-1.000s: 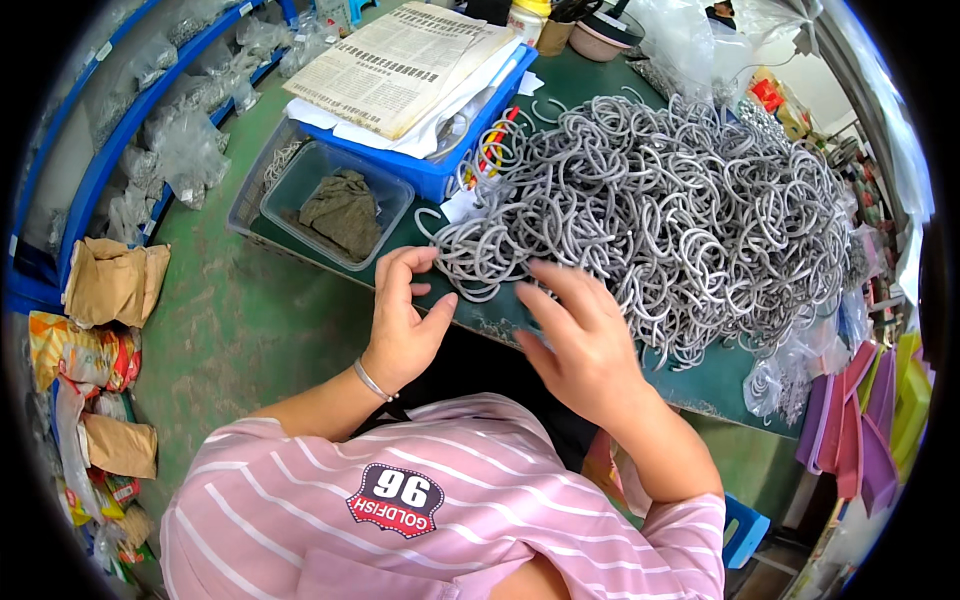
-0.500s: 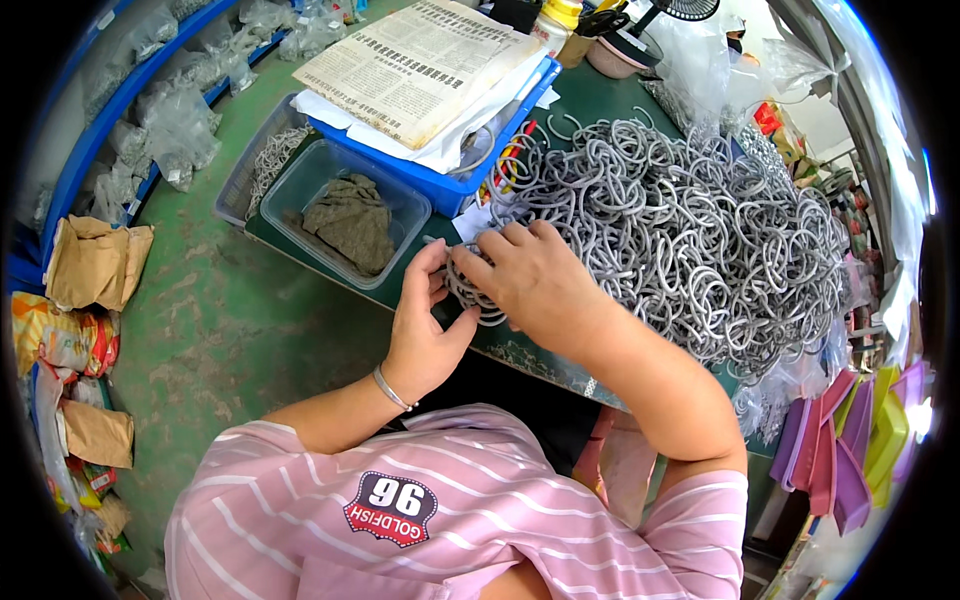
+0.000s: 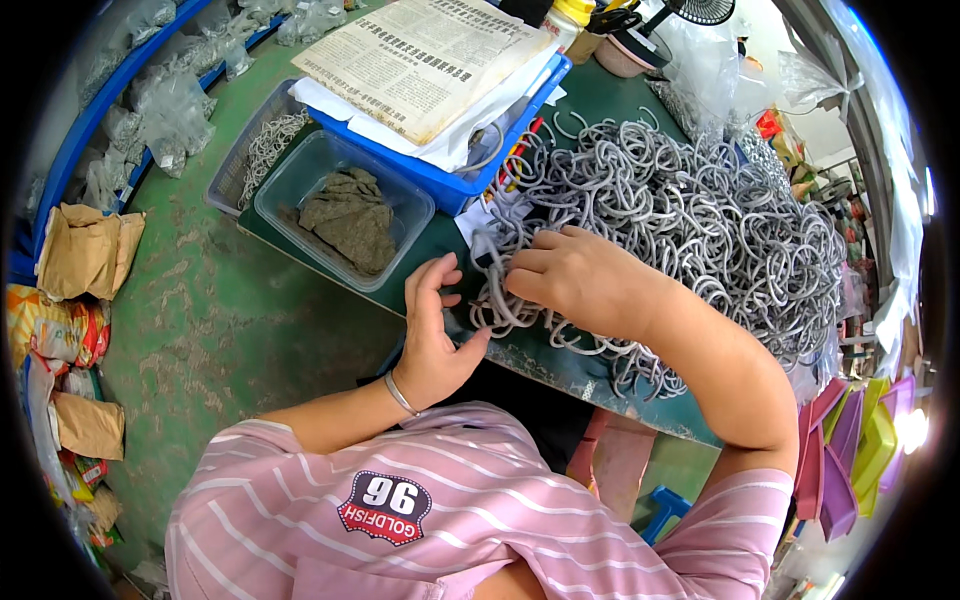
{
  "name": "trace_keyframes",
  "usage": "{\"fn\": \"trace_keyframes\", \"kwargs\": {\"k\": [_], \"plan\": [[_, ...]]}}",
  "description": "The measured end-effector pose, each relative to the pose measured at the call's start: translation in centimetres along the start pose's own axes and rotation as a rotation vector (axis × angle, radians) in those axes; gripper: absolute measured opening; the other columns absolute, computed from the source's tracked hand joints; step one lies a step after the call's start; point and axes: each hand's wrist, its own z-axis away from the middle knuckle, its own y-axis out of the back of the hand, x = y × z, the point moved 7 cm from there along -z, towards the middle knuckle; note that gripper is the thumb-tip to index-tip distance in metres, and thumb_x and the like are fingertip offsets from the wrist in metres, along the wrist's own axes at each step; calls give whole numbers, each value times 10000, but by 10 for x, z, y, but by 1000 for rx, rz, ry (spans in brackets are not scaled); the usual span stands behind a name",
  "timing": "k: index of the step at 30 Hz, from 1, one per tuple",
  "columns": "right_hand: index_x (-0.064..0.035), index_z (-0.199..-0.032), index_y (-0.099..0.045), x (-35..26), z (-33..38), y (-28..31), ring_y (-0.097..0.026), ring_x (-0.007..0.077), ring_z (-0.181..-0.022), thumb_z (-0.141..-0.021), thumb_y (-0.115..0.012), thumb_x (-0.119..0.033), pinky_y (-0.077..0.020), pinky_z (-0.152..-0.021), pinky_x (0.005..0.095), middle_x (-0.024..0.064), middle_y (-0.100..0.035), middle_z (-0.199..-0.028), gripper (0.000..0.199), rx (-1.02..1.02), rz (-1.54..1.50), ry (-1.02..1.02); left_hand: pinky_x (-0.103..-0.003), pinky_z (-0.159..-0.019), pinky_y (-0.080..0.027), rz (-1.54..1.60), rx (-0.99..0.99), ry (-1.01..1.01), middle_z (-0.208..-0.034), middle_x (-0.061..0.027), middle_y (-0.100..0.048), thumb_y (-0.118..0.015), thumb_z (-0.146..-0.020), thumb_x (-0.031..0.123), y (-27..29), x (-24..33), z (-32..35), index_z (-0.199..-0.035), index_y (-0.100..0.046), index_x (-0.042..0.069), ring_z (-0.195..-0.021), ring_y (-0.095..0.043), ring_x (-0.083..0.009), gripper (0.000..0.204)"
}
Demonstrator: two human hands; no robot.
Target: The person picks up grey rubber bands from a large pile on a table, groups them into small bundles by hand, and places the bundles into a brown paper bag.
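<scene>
A wide heap of dull grey metal rings (image 3: 690, 240) covers the right part of the green table, its near edge spilling toward me. My right hand (image 3: 585, 280) reaches into the left end of the heap, fingers curled down on some of the rings; their tips are partly hidden among them. Just left of it, a small cluster of rings (image 3: 500, 305) lies at the table's front edge. My left hand (image 3: 430, 335) is beside this cluster with fingers and thumb apart and nothing between them; the thumb tip comes close to the rings.
A clear plastic tub (image 3: 270, 200) with a brown cloth (image 3: 350, 222) stands left of my hands. Behind it are a blue tray (image 3: 440, 190) topped with newspaper (image 3: 420, 60) and a grey basket (image 3: 228, 180) of small metal pieces. Purple and yellow-green plastic bins (image 3: 850, 450) are at right.
My right hand has moved right, away from my left hand, and rings have shifted along the table's front edge. The left hand has opened away from the ring cluster.
</scene>
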Motion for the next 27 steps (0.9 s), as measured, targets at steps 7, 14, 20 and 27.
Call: {"fn": "trace_keyframes", "kwargs": {"k": [7,14,20,27], "plan": [[-39,-827,-557,15,34,50,-626,274,-840,-682,-599,-29,-522,-726,359,83,-613,-968,151,349,54,3,-424,-1065,-343,-107,-171,-33,-1437,-259,-250,-795,-658,64,-12,5,-10,-1446,-167,-29,-1309,-337,-403,1011],[-39,-840,-656,35,67,66,-639,305,-761,-584,-594,125,-536,-617,359,87,-611,-852,310,446,-92,-174,-435,-1102,-295,12,-219,-15,-1479,-274,-201,-852,-642,172,-32,-2,-24,-1457,-96,-42,-1372,-263,-396,1132],[-81,-1030,-689,19,70,26,-568,312,-1066,-568,-592,148,-446,-908,422,99,-639,-1056,525,392,-140,-207,-356,-996,-440,562,-62,64,-1229,-131,-460,-679,-775,-90,-28,-9,-31,-1333,-300,22,-1166,-499,-215,684],[-1,-989,-604,-25,60,7,-532,311,-895,-738,-755,-175,-423,-779,424,120,-567,-1012,341,503,-136,-446,-327,-915,-491,207,-116,25,-1171,-149,-507,-654,-784,-103,-16,-8,-5,-1166,-449,10,-1053,-574,-215,447]]}}
